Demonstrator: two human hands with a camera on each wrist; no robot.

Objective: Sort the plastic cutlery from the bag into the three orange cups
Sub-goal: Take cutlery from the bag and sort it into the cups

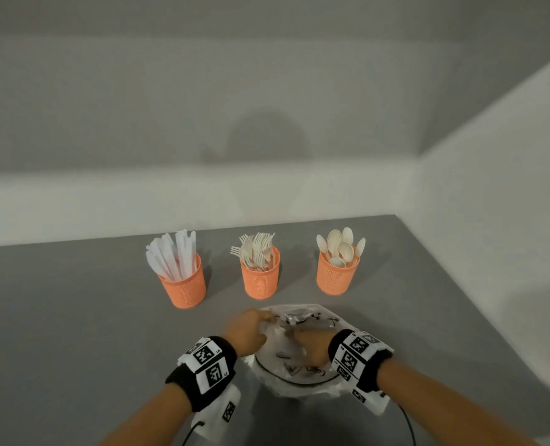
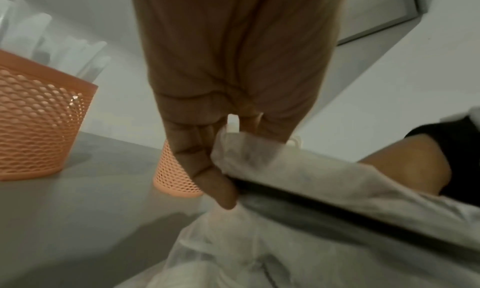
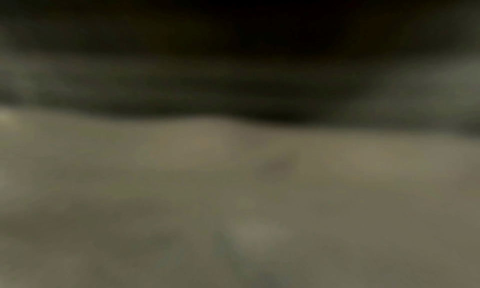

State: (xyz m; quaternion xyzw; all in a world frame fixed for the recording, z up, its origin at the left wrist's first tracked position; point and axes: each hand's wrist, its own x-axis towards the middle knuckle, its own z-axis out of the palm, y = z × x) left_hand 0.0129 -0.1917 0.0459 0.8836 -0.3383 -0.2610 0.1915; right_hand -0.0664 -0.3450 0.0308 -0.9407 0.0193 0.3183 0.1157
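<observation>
Three orange mesh cups stand in a row: the left cup (image 1: 185, 289) holds white knives (image 1: 174, 255), the middle cup (image 1: 260, 281) forks (image 1: 257, 249), the right cup (image 1: 336, 278) spoons (image 1: 341, 246). A crumpled clear plastic bag (image 1: 312, 313) lies in front of them. My left hand (image 1: 265, 320) pinches the bag's left rim, thumb against fingers (image 2: 207, 175) on the plastic (image 2: 285, 169). My right hand (image 1: 305, 344) is sunk into the bag from the right, its fingers hidden. The right wrist view is dark and blurred. I see no cutlery in the bag.
The grey table (image 1: 74, 317) meets a white wall close behind the cups and another along its right edge (image 1: 460, 284). In the left wrist view the knife cup (image 2: 39, 132) stands at the left and the middle cup (image 2: 171, 175) behind my fingers.
</observation>
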